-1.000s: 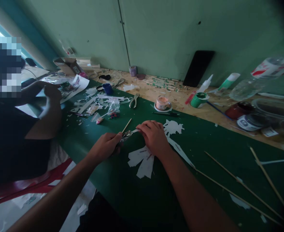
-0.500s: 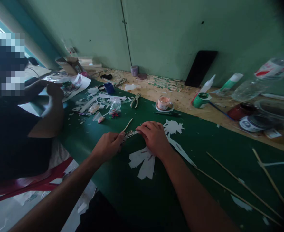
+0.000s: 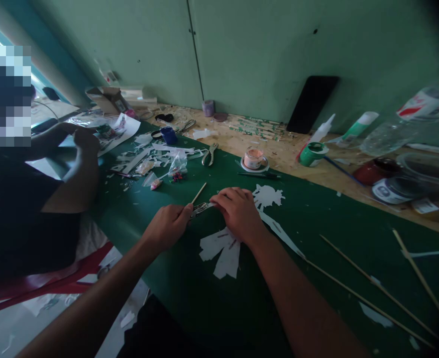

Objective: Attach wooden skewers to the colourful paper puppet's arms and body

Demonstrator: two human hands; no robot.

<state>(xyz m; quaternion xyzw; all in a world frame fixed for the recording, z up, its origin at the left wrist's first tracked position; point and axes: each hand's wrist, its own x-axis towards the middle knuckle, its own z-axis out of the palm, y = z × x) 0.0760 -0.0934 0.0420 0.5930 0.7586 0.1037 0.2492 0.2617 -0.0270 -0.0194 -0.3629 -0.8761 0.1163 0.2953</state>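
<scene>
My left hand point(image 3: 169, 223) is closed, thumb pressed down, at the left end of a small pale openwork piece point(image 3: 200, 209); whether it is paper or metal is unclear. A thin wooden stick point(image 3: 199, 193) slants up from beside that thumb. At the piece's other end, my right hand point(image 3: 238, 211) pinches a narrow white tip, its fingers hiding most of it. Below the right hand lies a white paper cut-out point(image 3: 223, 251) with flared strips. Just beyond are a jagged white cut-out point(image 3: 268, 197) and a long white strip point(image 3: 279, 229) meeting a thin stick.
A co-worker's arm point(image 3: 73, 184) is at the left. Ahead are a hole punch point(image 3: 209, 154), an orange paint jar point(image 3: 253, 158), a dark pen-like tool point(image 3: 259, 175) and small plastic bags point(image 3: 177, 164). Paint jars point(image 3: 312, 153) and a plastic bottle point(image 3: 391, 132) stand right, above bamboo sticks point(image 3: 376, 281).
Both hands keep almost the same hold and place. The view has shifted very slightly, and the co-worker's head is a little farther left.
</scene>
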